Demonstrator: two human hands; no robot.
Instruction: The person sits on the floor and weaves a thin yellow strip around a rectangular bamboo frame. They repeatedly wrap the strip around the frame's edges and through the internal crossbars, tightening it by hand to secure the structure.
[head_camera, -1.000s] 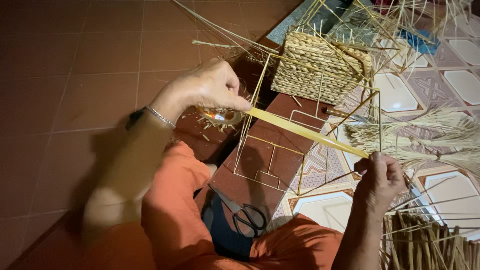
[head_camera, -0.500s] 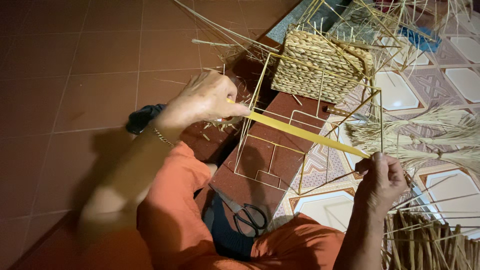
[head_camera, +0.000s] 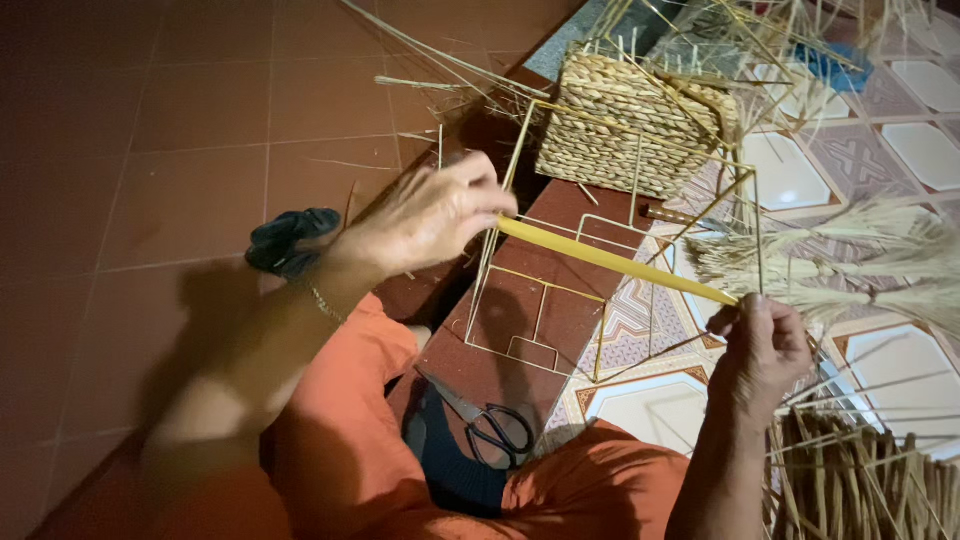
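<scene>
A long yellow strip stretched taut between the two hands, its long axis slanting from the left hand down and across to the right hand. The upper end sat under the left fingers, which were closed and pinching it against the top corner of a wire frame. The lower end ran into the right hand, whose thumb and fingers were curled tightly around it. Between the grips the strip lay flat and straight, crossing above the open frame without sagging.

The frame was a box of thin pale rods, standing just below the left grip and leaning away from the person. Beyond it, farther from both grips, stood a woven basket with loose stalks sticking out of its rim. A bundle of dried grass fanned out just above the right grip, and a stack of stiff straw lay below that hand.

Black-handled scissors rested on the lap, nearer the body than either grip, on dark cloth between orange trouser legs. A dark shoe lay beside the left wrist.

The work sat on a floor of plain red tiles on the left side and patterned tiles on the right, dimly lit, with a raised reddish step under the frame.
</scene>
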